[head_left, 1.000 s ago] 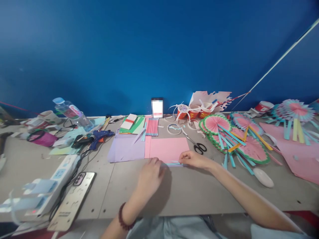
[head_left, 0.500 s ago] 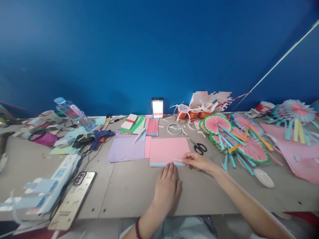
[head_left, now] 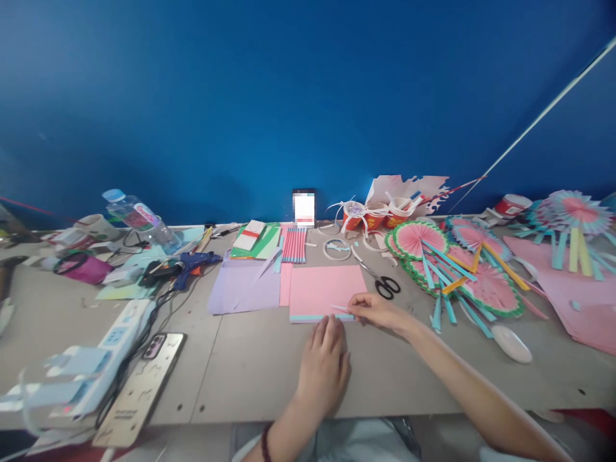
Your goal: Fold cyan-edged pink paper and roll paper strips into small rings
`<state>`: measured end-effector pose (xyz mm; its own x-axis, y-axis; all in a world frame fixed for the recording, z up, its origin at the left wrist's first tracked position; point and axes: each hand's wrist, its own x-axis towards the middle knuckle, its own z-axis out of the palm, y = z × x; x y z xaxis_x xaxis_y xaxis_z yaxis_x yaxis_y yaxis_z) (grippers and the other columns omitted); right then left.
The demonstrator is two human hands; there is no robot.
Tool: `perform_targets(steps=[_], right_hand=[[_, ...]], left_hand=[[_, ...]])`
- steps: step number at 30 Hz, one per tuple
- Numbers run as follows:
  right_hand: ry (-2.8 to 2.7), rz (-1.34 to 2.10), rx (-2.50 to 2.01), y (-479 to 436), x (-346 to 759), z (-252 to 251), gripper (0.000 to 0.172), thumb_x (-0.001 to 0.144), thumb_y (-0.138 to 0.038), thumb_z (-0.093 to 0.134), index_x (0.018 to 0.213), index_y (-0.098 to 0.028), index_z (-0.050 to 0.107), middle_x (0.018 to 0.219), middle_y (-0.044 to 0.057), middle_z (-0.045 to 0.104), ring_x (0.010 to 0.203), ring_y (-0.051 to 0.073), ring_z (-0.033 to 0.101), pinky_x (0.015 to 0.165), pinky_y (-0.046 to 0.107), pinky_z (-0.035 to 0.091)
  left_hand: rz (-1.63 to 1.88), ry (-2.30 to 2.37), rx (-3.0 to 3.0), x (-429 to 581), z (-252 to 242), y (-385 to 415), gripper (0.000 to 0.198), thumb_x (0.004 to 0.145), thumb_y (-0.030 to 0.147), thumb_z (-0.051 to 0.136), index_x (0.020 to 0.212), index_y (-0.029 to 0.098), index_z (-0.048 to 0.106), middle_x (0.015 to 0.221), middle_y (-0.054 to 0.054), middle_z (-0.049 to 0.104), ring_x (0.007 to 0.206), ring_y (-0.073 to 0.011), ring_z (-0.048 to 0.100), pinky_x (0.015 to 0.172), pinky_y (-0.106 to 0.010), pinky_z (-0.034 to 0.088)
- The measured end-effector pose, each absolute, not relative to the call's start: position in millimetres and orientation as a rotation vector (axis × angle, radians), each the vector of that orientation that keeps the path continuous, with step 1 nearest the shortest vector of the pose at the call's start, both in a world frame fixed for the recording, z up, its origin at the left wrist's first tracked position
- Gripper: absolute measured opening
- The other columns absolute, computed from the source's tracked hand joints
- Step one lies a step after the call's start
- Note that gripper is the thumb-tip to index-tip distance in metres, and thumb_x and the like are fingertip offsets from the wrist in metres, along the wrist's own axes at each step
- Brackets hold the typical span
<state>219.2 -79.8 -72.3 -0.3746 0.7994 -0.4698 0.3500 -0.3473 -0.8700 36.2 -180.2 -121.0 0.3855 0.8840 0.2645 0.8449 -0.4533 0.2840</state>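
Observation:
A pink sheet of paper (head_left: 327, 287) with a light blue band along its near edge lies flat before me. My left hand (head_left: 323, 359) rests with fingers stretched out, fingertips on that near edge. Just right of them, my right hand (head_left: 378, 311) pinches a thin pale strip (head_left: 341, 309), whose free end points left over the sheet. Whether the strip is paper or tape backing I cannot tell. Behind the sheet lie a pleated pink and blue paper piece (head_left: 293, 245) and black-handled scissors (head_left: 386, 287).
Finished paper fans (head_left: 418, 240) lie to the right, beside a white oval object (head_left: 512, 344). Lilac paper (head_left: 245, 282), a blue glue gun (head_left: 190, 266), a power strip (head_left: 113, 356) and a phone (head_left: 139, 388) are on the left. Red cups (head_left: 375, 218) stand at the back.
My right hand has shifted slightly left with the pale strip in its fingers. My left hand stays at the sheet's near edge.

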Motion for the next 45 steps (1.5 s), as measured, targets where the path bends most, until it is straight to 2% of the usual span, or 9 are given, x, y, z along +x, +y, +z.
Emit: perform_targets(steps=[3,9,22,30,36,45], right_hand=[[-1.576,1.754,-1.508,-82,220,-71,0.033,0.069,-0.048,0.069,0.073,-0.017,0.06,0.06,0.0,0.054,0.053,0.011,0.043,0.051,0.025,0.029],[-1.682,1.744,-1.445,-79,216,-73,0.031,0.068,-0.045,0.069,0.069,-0.015,0.061,0.059,0.0,0.056,0.059,0.012,0.048,0.061,0.026,0.037],[-1.811,1.791,-1.412,-67,211,-71,0.027,0.067,-0.04,0.068,0.067,-0.014,0.06,0.06,0.0,0.058,0.06,0.013,0.05,0.06,0.026,0.037],[-1.868,1.765,-1.433,-65,213,-75,0.024,0.068,-0.038,0.066,0.068,-0.015,0.061,0.058,-0.002,0.056,0.056,0.011,0.047,0.057,0.024,0.036],[-1.921,1.728,-1.448,-62,214,-80,0.019,0.07,-0.034,0.064,0.069,-0.015,0.061,0.057,0.0,0.057,0.055,0.012,0.049,0.058,0.025,0.038],[-2.021,1.624,-1.527,-59,213,-80,0.018,0.071,-0.032,0.061,0.067,-0.014,0.062,0.054,0.0,0.057,0.054,0.012,0.05,0.056,0.024,0.038]], left_hand=[[0.591,1.587,2.545,38,-122,-181,0.05,0.09,0.023,0.042,0.139,0.012,0.042,0.139,-0.015,0.052,0.132,-0.0277,0.043,0.106,-0.045,0.04],[0.589,1.651,2.531,40,-122,-183,0.047,0.089,0.018,0.041,0.135,0.014,0.048,0.137,-0.012,0.054,0.128,-0.0283,0.047,0.106,-0.047,0.04],[0.627,1.674,2.523,39,-118,-183,0.046,0.085,0.018,0.045,0.131,0.014,0.052,0.133,-0.015,0.055,0.117,-0.03,0.052,0.099,-0.048,0.043],[0.589,1.652,2.47,36,-119,-182,0.047,0.086,0.018,0.044,0.132,0.014,0.049,0.143,-0.017,0.045,0.122,-0.0296,0.049,0.099,-0.048,0.043],[0.53,1.65,2.484,37,-117,-181,0.047,0.085,0.018,0.045,0.131,0.011,0.051,0.142,-0.018,0.047,0.121,-0.0314,0.05,0.097,-0.049,0.045],[0.581,1.688,2.487,40,-118,-182,0.047,0.083,0.016,0.046,0.13,0.012,0.053,0.14,-0.016,0.049,0.122,-0.0316,0.049,0.099,-0.048,0.043]])
